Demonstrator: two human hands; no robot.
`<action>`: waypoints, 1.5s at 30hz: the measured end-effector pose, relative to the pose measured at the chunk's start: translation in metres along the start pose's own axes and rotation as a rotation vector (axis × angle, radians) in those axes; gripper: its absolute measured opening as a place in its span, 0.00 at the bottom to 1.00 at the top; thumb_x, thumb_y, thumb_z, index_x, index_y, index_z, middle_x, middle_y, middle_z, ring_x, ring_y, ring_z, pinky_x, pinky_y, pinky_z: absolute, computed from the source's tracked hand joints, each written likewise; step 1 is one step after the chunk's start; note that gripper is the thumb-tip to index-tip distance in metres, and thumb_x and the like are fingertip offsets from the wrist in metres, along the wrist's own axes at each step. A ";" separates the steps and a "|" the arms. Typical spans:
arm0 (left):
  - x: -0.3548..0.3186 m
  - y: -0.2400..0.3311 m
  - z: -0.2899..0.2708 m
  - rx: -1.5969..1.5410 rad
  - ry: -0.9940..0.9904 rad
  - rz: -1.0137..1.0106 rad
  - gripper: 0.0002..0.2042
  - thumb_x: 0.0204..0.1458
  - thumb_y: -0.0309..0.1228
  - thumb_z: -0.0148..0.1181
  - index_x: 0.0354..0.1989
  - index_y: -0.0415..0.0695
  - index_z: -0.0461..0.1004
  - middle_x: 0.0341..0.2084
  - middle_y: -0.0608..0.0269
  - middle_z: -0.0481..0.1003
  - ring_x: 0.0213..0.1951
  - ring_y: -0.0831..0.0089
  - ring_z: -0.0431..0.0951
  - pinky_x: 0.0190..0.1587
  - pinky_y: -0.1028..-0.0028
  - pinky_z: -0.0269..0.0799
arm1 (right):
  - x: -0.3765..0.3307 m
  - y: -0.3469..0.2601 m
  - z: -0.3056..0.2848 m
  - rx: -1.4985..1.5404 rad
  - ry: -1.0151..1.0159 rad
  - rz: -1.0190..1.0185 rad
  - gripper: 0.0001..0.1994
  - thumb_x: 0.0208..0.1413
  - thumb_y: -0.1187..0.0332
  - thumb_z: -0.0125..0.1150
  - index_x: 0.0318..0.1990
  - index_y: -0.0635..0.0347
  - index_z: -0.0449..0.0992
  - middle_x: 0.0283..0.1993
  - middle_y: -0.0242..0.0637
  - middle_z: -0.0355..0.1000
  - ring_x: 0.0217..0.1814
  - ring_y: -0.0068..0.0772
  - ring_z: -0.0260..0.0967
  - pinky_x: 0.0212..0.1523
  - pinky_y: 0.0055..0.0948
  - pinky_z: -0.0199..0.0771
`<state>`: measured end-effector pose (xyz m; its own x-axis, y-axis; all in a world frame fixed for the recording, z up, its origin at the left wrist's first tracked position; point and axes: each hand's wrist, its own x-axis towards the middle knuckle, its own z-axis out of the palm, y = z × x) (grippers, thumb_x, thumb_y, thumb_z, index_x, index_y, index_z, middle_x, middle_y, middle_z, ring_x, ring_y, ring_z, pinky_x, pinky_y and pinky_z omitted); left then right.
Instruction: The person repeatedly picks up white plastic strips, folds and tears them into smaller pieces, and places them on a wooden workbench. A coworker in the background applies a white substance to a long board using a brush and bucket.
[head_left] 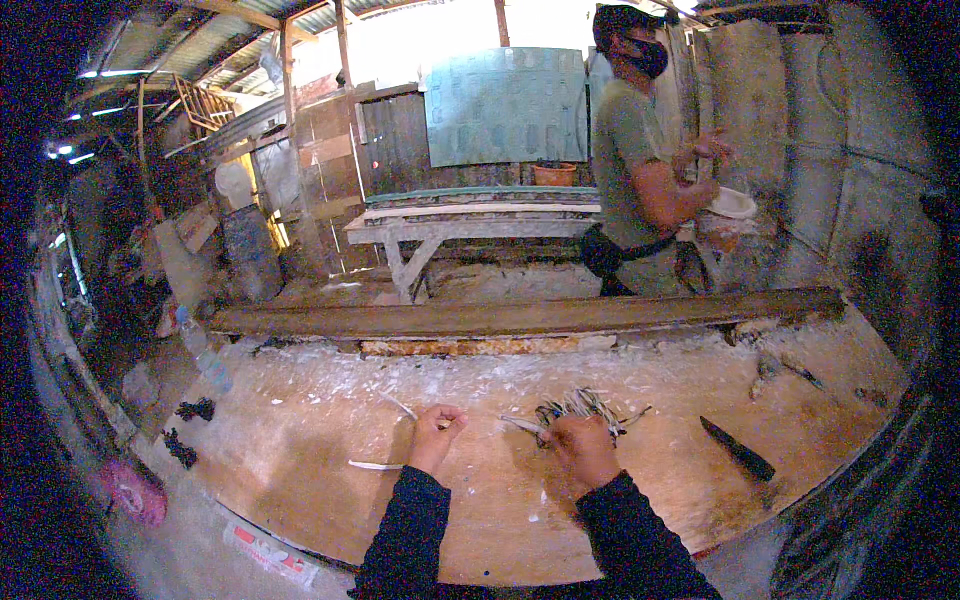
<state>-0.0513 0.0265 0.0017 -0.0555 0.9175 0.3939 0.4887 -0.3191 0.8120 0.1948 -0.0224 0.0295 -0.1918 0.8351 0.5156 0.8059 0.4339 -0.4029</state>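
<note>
Above the wooden worktable (320,500), my left hand (438,440) is closed, thumb and fingers pinched together. What they hold, if anything, is too small to make out. Two narrow pale strips lie beside it: one strip (398,403) just beyond the fingers, another strip (374,465) near the wrist. My right hand (585,448) is curled down at a heap of thin dark and pale slender pieces (582,404). From its fingertips a pale tapering piece (521,425) points left. Whatever lies under those fingers is hidden. Right of this hand rests a dark, pointed, blade-like piece (737,448).
A long wooden beam (520,318) runs along the table's far edge. Dark clumps (182,447) and a clear plastic bottle (205,355) are at the left. Behind stand a bench (480,215) and a masked person (640,170) near a white basin (735,204).
</note>
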 end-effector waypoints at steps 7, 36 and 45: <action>0.006 -0.034 -0.032 0.367 0.043 -0.149 0.13 0.34 0.36 0.63 0.26 0.41 0.73 0.27 0.53 0.74 0.32 0.60 0.73 0.36 0.68 0.67 | 0.001 0.045 -0.022 -0.280 0.122 0.288 0.08 0.39 0.60 0.60 0.25 0.51 0.77 0.28 0.35 0.70 0.32 0.41 0.68 0.36 0.41 0.61; -0.028 0.081 -0.006 -0.456 -0.388 -0.179 0.06 0.47 0.30 0.53 0.29 0.41 0.70 0.19 0.67 0.72 0.20 0.79 0.71 0.24 0.80 0.67 | -0.004 -0.017 0.000 1.025 -0.192 0.171 0.12 0.48 0.67 0.58 0.38 0.63 0.73 0.36 0.29 0.71 0.40 0.21 0.65 0.41 0.21 0.64; -0.028 0.054 0.019 -0.680 -0.563 -0.110 0.06 0.46 0.24 0.55 0.33 0.39 0.68 0.24 0.63 0.73 0.23 0.79 0.73 0.25 0.82 0.68 | -0.007 -0.022 0.008 1.045 -0.268 0.249 0.11 0.48 0.70 0.58 0.39 0.64 0.71 0.35 0.30 0.70 0.36 0.19 0.66 0.39 0.21 0.67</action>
<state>-0.0072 -0.0115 0.0264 0.4524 0.8748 0.1736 -0.1272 -0.1294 0.9834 0.1741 -0.0349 0.0291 -0.3070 0.9300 0.2022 -0.0068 0.2102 -0.9776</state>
